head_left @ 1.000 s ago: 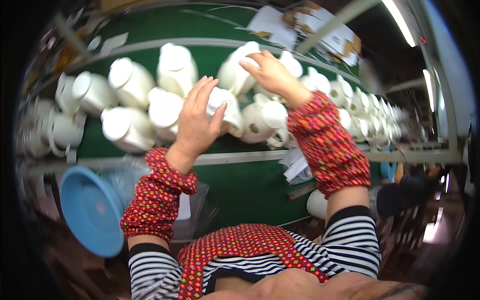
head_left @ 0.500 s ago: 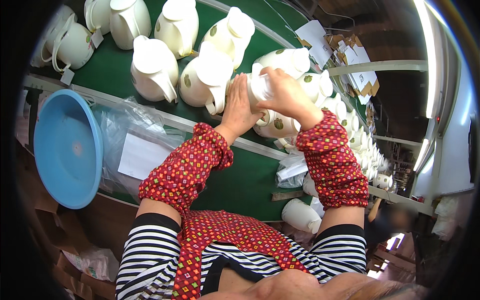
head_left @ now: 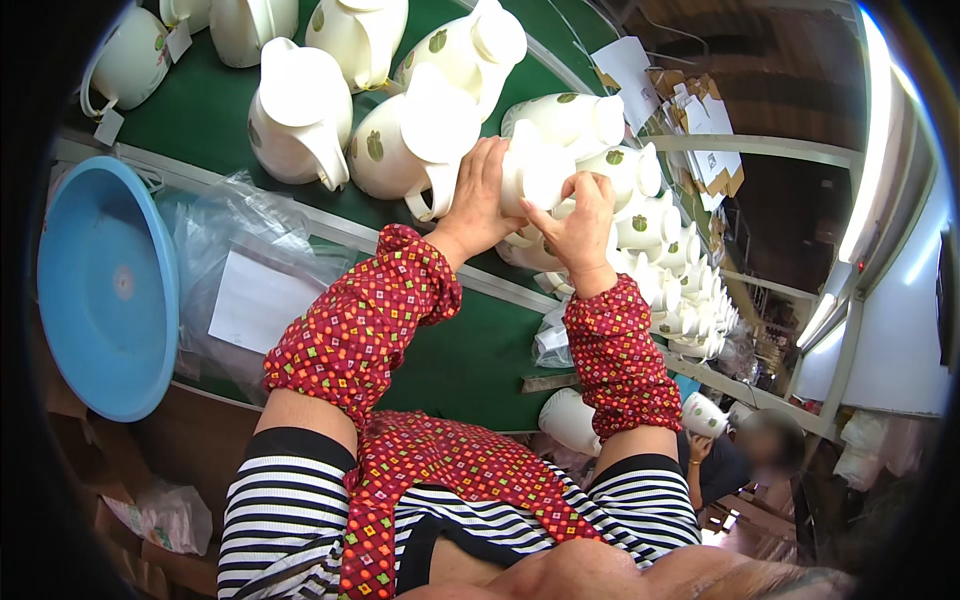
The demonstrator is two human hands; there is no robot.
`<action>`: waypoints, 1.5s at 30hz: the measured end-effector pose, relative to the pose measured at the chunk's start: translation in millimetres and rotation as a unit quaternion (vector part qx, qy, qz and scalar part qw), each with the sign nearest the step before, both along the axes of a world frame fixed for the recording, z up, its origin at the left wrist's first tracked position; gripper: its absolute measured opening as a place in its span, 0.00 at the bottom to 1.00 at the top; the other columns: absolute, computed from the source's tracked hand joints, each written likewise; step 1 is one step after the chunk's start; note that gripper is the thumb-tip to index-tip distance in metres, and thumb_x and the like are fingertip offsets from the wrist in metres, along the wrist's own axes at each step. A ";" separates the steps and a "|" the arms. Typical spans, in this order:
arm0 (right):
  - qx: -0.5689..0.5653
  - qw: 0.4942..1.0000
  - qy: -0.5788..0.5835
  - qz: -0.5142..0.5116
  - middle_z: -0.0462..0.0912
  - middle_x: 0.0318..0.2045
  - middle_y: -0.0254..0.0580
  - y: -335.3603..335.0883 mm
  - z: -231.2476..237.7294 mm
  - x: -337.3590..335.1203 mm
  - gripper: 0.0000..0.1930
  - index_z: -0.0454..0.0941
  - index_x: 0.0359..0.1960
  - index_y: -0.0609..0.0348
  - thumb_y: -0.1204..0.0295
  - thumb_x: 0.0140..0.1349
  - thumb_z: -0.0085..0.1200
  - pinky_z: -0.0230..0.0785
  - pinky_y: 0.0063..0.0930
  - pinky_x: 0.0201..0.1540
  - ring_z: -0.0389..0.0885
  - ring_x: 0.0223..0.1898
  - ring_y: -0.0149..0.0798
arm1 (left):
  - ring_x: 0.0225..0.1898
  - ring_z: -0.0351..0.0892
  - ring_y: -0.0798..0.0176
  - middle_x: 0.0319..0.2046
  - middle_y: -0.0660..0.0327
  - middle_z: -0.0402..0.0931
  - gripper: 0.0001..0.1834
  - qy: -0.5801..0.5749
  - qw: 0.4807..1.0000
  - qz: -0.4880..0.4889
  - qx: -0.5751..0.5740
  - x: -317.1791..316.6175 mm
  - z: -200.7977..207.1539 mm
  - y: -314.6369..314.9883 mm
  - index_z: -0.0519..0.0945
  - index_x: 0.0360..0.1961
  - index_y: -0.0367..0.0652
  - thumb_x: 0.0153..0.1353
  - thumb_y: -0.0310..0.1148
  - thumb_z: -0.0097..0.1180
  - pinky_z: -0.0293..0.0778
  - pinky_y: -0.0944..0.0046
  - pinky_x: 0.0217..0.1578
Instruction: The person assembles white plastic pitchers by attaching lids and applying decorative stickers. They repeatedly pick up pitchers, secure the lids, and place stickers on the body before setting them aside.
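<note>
A white jug (head_left: 532, 172) with a pale top stands between my two hands, among the other jugs on the green work surface. My left hand (head_left: 476, 208) lies along its left side, fingers straight and close together, steadying it. On its right side my right hand (head_left: 582, 222) has thumb and fingers bent in a grip near the rim. The right fingertips are partly hidden. Just left of my left hand is another white jug (head_left: 395, 160) with a green printed motif, its handle toward me.
More jugs (head_left: 300, 115) line the green conveyor (head_left: 200, 105), several with paper tags. Nearer me are a blue basin (head_left: 105, 290), clear plastic bags with a white sheet (head_left: 262, 300), and a jug lying low (head_left: 570, 420). At right, a co-worker's hand (head_left: 697, 447) holds a jug.
My right hand has come down from over the jug's top to its right side. The view has shifted, and the co-worker's raised jug now shows at right.
</note>
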State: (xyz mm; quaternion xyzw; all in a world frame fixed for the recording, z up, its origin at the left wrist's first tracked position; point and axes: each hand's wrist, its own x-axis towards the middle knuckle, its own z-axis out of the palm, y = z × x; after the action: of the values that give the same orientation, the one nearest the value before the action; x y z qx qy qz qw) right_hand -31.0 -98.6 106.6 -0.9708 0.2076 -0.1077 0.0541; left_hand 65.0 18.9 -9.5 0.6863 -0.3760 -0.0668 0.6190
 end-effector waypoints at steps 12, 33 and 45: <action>0.026 0.978 0.207 0.016 0.79 0.56 0.64 4.2 48.1 40.5 0.44 0.69 0.72 0.58 0.55 0.55 0.74 0.78 0.49 0.57 0.83 0.54 0.62 | 0.74 0.56 0.36 0.71 0.44 0.58 0.63 0.007 1.000 -0.009 0.009 -2.4 -4.1 -4.3 0.55 0.74 0.39 0.38 0.35 0.82 0.53 0.41 0.74; 0.059 0.934 0.252 0.245 0.77 0.62 0.51 -9.3 74.9 58.7 0.35 0.74 0.63 0.56 0.80 0.49 0.69 0.77 0.45 0.59 0.81 0.58 0.59 | 0.75 0.54 0.37 0.71 0.45 0.57 0.67 0.043 0.999 -0.015 0.000 -4.5 -10.9 -3.4 0.53 0.75 0.41 0.34 0.30 0.83 0.53 0.44 0.76; -0.122 0.940 0.220 0.231 0.87 0.29 0.59 -16.6 55.7 40.6 0.47 0.75 0.58 0.74 0.34 0.59 0.62 0.82 0.45 0.34 0.89 0.30 0.57 | 0.74 0.55 0.38 0.70 0.45 0.58 0.66 0.038 0.999 -0.017 -0.008 -7.6 -10.2 -5.2 0.55 0.75 0.41 0.35 0.31 0.83 0.53 0.43 0.75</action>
State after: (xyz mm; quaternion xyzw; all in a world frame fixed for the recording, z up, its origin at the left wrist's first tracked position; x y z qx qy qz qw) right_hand 9.5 -115.3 162.3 -0.9906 -0.0305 0.0997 -0.0884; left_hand 57.4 13.7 -19.7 0.6719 -0.3642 -0.1007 0.6370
